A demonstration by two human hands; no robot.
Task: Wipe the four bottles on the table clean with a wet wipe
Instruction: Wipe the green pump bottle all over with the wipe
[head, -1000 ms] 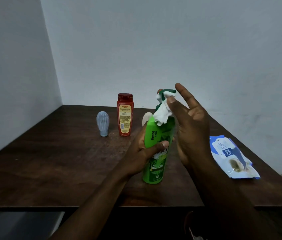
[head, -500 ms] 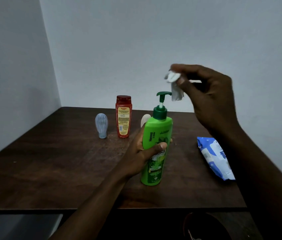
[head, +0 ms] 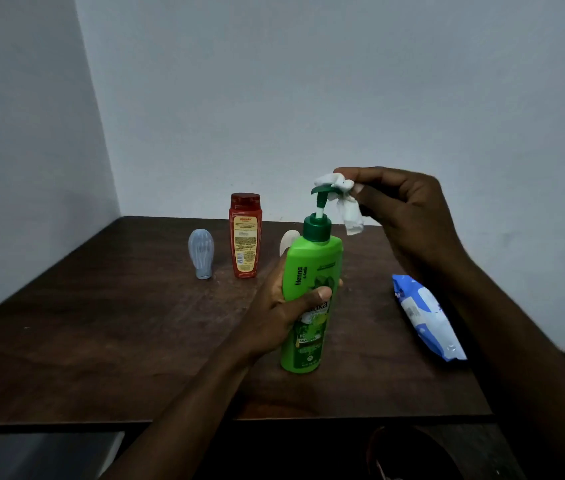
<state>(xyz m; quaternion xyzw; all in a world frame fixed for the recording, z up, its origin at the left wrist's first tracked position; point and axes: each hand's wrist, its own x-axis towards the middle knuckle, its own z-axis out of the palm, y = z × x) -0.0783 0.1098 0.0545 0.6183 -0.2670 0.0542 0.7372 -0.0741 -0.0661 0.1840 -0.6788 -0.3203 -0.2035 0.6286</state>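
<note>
crumpled white wipe [head: 345, 202] atop glossy green pump bottle [head: 308, 299], right hand [head: 409, 216]

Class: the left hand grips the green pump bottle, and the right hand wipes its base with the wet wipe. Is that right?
Not the base. In the head view the right hand holds the wet wipe at the pump head, on top. The left hand does grip the green pump bottle.

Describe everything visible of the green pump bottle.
The green plastic pump bottle stands upright on the dark wooden table. It has a dark green collar and pump head and a leafy Henna label. The left hand grips its middle; a crumpled white wipe, pinched by the right hand, touches the pump head.
</note>
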